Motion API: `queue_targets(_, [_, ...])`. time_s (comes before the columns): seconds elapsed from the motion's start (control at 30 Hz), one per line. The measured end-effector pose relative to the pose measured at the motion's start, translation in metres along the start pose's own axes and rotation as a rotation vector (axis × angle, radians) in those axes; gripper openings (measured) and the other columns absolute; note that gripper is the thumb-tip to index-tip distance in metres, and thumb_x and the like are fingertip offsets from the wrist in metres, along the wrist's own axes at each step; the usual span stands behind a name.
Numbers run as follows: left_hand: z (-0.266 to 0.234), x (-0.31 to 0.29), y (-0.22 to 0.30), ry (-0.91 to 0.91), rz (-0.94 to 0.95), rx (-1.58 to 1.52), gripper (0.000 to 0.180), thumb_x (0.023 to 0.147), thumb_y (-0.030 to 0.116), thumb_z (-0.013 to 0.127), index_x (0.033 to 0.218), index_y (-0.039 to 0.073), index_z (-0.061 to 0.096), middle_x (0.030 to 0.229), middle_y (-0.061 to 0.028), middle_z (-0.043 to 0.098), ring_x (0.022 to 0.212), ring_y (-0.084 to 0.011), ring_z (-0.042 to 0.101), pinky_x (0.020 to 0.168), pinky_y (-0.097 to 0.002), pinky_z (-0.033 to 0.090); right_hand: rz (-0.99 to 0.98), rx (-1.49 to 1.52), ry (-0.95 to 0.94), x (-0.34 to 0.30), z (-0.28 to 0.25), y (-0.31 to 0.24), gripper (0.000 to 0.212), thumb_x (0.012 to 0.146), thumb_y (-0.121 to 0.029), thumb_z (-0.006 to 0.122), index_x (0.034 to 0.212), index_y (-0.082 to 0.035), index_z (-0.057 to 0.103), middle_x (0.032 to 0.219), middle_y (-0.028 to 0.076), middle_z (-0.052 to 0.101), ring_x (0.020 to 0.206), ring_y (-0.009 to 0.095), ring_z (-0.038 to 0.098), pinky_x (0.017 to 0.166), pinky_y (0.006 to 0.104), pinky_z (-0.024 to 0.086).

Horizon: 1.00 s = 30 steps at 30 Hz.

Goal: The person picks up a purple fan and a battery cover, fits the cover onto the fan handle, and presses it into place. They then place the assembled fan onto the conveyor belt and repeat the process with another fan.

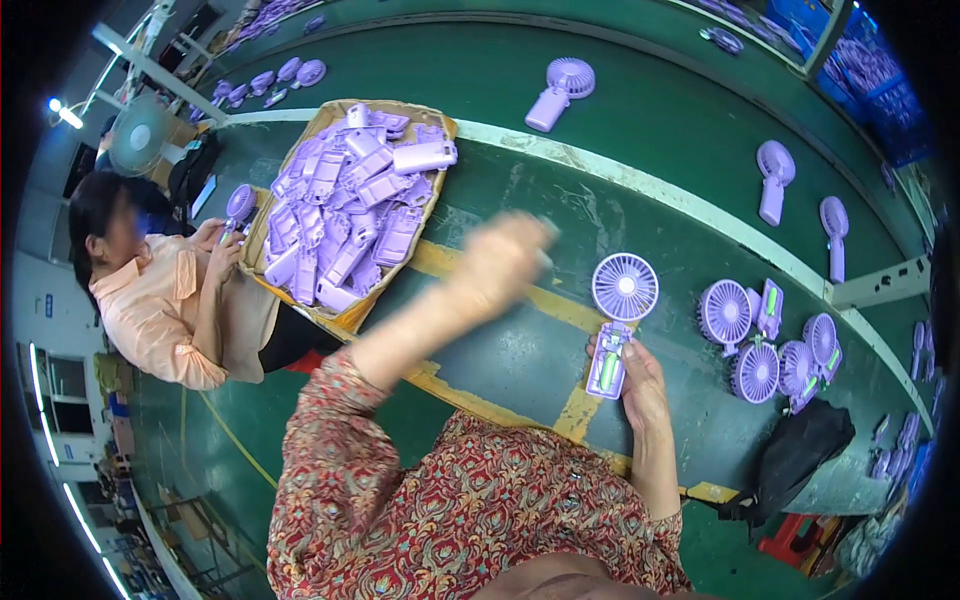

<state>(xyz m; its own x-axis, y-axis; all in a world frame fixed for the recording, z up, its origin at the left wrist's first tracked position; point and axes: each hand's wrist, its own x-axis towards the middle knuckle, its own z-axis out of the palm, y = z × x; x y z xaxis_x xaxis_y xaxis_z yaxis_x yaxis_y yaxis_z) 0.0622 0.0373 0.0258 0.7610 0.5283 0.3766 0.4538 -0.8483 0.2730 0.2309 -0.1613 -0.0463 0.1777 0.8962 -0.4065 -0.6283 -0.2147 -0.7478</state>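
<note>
My right hand (645, 385) grips the opened handle of a small purple handheld fan (626, 287). The round grille points away from me, and a green cylindrical cell (609, 370) shows inside the handle. My left hand (503, 260) is in the air over the green table, between the fan and a box of parts; motion smears its fingers, so I cannot make out whether it holds anything. That cardboard box (448, 180), to the left, is heaped with purple handle shells (375, 190). Right of my right hand lies a group of purple fans (757, 372), some with green cells exposed.
Beyond a pale rail (640, 185), several purple fans (548, 108) lie on a green belt (420, 75). A co-worker in a peach shirt (160, 310) handles a fan at the left. A black bag (805, 445) sits at the table's right edge. Blue crates (880, 110) stand far right.
</note>
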Motion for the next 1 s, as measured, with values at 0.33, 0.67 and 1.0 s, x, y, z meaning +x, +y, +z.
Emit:
queue_targets(0.33, [-0.05, 0.027, -0.186, -0.328, -0.32, 0.667, 0.051, 0.064, 0.005, 0.071, 0.112, 0.0, 0.054, 0.115, -0.0202, 0.054, 0.107, -0.0352, 0.051, 0.093, -0.0398, 0.042, 0.007, 0.112, -0.045, 0.012, 0.0, 0.003, 0.04, 0.095, -0.021, 0.046, 0.124, 0.006, 0.044, 0.114, 0.017, 0.058, 0.104, 0.023, 0.058, 0.09, 0.0339, 0.047])
queue_targets(0.67, [-0.068, 0.034, -0.161, -0.168, -0.458, 0.432, 0.051, 0.071, 0.022, 0.069, 0.112, -0.002, 0.05, 0.096, -0.0269, 0.062, 0.092, -0.0384, 0.061, 0.081, -0.0447, 0.047, 0.013, 0.213, -0.001, 0.009, 0.005, 0.008, 0.034, 0.095, -0.019, 0.046, 0.121, 0.003, 0.047, 0.11, 0.012, 0.059, 0.101, 0.017, 0.058, 0.089, 0.029, 0.047])
queue_targets(1.0, [0.017, -0.031, 0.068, -0.445, -0.503, -0.667, 0.058, 0.073, 0.018, 0.069, 0.12, -0.008, 0.048, 0.093, -0.0249, 0.064, 0.08, -0.0296, 0.066, 0.072, -0.0361, 0.052, -0.027, 0.18, 0.169, 0.008, 0.021, 0.017, 0.031, 0.097, -0.019, 0.043, 0.122, -0.001, 0.048, 0.107, 0.004, 0.057, 0.096, 0.01, 0.053, 0.085, 0.0244, 0.044])
